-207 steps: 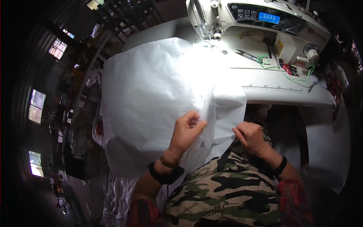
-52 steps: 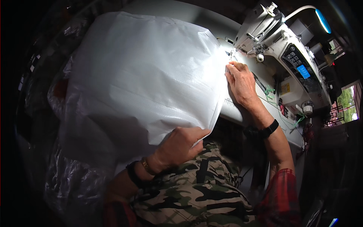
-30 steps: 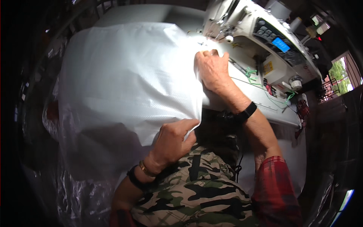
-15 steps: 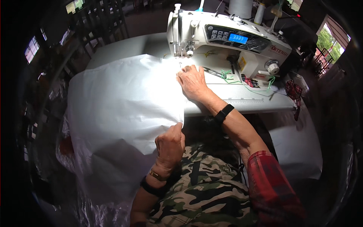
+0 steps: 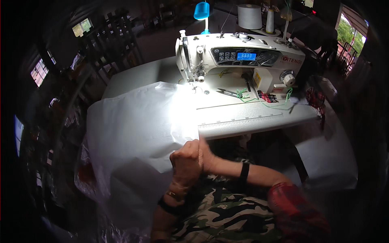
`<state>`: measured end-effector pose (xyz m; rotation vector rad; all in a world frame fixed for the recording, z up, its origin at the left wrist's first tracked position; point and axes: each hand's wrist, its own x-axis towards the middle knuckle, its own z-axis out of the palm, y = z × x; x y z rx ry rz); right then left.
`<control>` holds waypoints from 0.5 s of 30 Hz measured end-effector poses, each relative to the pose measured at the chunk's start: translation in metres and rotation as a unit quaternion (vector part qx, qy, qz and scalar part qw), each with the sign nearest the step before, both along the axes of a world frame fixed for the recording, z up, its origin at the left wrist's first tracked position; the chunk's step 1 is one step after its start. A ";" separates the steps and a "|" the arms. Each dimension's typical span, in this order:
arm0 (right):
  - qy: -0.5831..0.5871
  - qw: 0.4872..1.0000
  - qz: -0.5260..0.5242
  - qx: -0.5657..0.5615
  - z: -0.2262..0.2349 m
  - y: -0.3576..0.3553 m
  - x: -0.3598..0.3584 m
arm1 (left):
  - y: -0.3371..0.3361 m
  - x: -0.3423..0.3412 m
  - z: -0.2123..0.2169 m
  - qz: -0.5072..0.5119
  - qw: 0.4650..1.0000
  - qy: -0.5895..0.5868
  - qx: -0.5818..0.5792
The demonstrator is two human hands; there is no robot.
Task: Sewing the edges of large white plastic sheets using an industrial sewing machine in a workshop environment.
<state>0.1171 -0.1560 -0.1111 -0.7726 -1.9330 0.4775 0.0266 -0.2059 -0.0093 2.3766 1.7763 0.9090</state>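
Both hands at the near edge of the white fabric

The left hand (image 5: pixel 185 162) pinches the fabric (image 5: pixel 137 133) at the worktop (image 5: pixel 259 117) edge; the right hand (image 5: pixel 206 156) presses just beside it, apparently gripping too. The fabric spreads toward the sewing machine (image 5: pixel 239 60); scissors (image 5: pixel 227 92) lie on the worktop.

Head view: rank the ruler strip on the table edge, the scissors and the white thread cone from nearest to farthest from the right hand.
From the right hand:
1. Ruler strip, just above it along the table's front edge.
2. Scissors, farther back on the machine bed.
3. White thread cone, at the top, behind the sewing machine.
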 end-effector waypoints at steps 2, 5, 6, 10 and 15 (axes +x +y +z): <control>0.109 0.986 0.096 -0.083 -0.018 -0.014 -0.009 | 0.004 0.000 -0.001 -0.009 0.999 0.026 -0.024; -0.253 0.938 0.236 0.010 0.009 -0.020 0.027 | 0.012 -0.010 -0.018 -0.012 0.998 0.039 -0.051; -0.341 0.897 0.273 0.061 0.039 -0.012 0.047 | 0.015 -0.013 -0.020 -0.010 0.998 0.042 -0.052; -0.264 0.961 0.077 0.002 0.090 0.046 0.085 | 0.027 -0.010 -0.023 0.007 0.998 0.028 -0.056; -0.218 0.960 -0.006 0.175 0.067 0.109 0.076 | 0.066 -0.004 -0.022 -0.009 0.997 0.070 -0.014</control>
